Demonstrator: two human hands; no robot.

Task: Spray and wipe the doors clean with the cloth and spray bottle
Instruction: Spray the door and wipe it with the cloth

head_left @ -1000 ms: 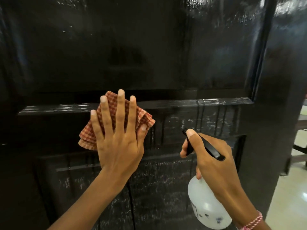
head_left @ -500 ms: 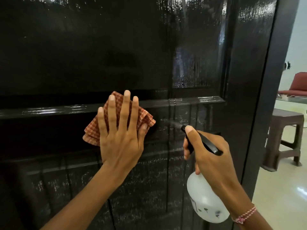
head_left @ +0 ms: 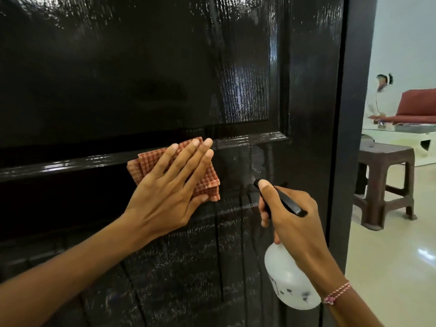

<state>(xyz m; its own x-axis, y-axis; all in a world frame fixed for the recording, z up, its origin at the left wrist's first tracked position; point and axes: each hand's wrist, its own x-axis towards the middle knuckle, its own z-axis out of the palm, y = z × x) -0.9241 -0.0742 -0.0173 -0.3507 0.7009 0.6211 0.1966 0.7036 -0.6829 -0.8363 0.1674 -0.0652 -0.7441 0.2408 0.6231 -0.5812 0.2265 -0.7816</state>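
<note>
Two hands worked at the door (head_left: 118, 79). The left hand (head_left: 165, 197) lay flat with straight fingers, pressing a folded cloth (head_left: 208, 182) against the door just under the ledge that ran across the panel. Its fingertips reached that ledge. The cloth was a red and white check, folded into several layers. The palm covered most of it, leaving only the left corner and the right edge showing.

The right hand (head_left: 297, 227) was curled round the neck of the spray bottle (head_left: 290, 286), with one fingertip lying up beside the tip of the black spray head (head_left: 287, 204). That tip pointed at the door just to the right of the cloth, where a faint pale haze sat on the surface. The fingers at the trigger were mostly hidden behind the spray head, so how far it was pulled could not be told. The bottle was cloudy white with small dark marks on its side, and how much liquid it held could not be made out. A pink and white bracelet (head_left: 336, 295) circled the right wrist.

The door was glossy black with a wood grain, and thin wet streaks ran down it below the ledge. Its top and bottom were cut off from view.

Past the door's right edge a brown stool (head_left: 387, 180) stood on a pale floor (head_left: 389, 267). Beyond it were a glass-topped table (head_left: 401, 133), a red sofa (head_left: 417, 107) and a seated person (head_left: 379, 100), small and blurred.
</note>
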